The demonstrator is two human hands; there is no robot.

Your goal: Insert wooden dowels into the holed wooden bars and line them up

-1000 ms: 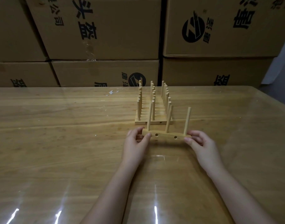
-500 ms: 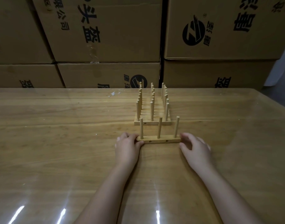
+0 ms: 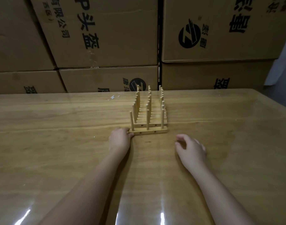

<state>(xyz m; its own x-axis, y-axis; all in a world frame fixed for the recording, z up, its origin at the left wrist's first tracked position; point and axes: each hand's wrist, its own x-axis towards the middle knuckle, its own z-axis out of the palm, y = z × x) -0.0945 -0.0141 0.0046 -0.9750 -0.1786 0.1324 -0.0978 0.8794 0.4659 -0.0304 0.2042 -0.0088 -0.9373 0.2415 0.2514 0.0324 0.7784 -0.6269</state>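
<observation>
On table [image 3: 57,143], front bar [image 3: 148,132], 3 dowels [image 3: 147,117], L grip [image 3: 120,139] pinching it, R grip [image 3: 191,150] slack-open

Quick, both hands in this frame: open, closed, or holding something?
Left hand: touches the nearest bar at its left end; whether it grips cannot be told.
Right hand: open, holding nothing, apart from the bar.

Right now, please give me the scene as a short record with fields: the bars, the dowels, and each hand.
nearest bar: flat on the table, two side holes showing
dowels: three, upright in the nearest bar
row of bars: directly behind it, dowels upright, close or touching
left hand: touches the nearest bar's left end; grip unclear
right hand: apart from the bar, fingers loosely curled, holding nothing
background: stacked cardboard boxes
</observation>
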